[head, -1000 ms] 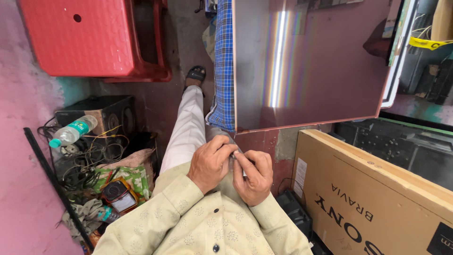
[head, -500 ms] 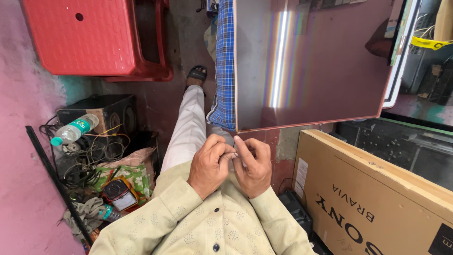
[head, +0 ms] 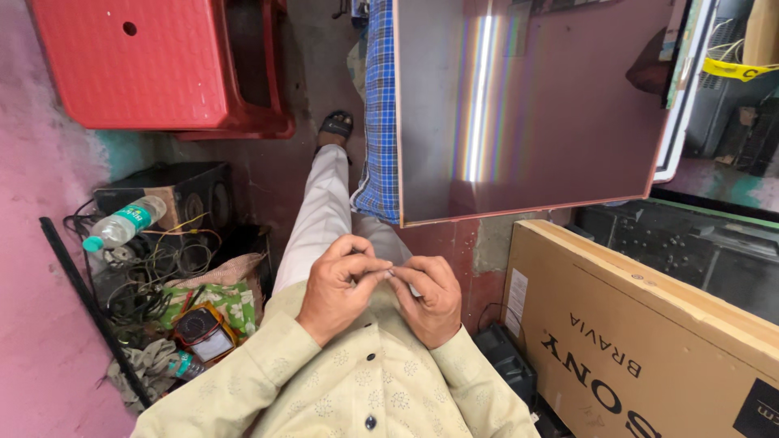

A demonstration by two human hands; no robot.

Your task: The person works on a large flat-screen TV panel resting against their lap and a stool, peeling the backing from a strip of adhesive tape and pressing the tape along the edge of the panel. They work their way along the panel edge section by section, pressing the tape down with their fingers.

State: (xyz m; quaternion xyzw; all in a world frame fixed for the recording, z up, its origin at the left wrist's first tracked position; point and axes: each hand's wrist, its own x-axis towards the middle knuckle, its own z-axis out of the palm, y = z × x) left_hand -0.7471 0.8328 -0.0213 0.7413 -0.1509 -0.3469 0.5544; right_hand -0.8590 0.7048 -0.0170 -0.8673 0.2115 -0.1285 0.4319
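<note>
My left hand (head: 337,285) and my right hand (head: 432,297) are held together in front of my chest, above my lap. The thumbs and forefingers of both hands pinch toward one spot where the fingertips meet. Anything between them is too small to make out. Cream patterned shirt sleeves (head: 243,373) cover both arms. My light trouser leg (head: 320,212) stretches away to a sandalled foot (head: 335,126) on the floor.
A large flat screen panel (head: 535,105) lies over a blue checked cloth (head: 380,113) ahead. A long cardboard box (head: 649,341) leans at the right. A red plastic stool (head: 138,65), black speaker (head: 191,195), water bottle (head: 123,225), tangled wires (head: 154,268) and a meter (head: 203,332) fill the left.
Both hands have shifted a little and loosened from a tight overlap. Now the fingertips meet in a pinch, with the knuckles further apart. The view has barely moved.
</note>
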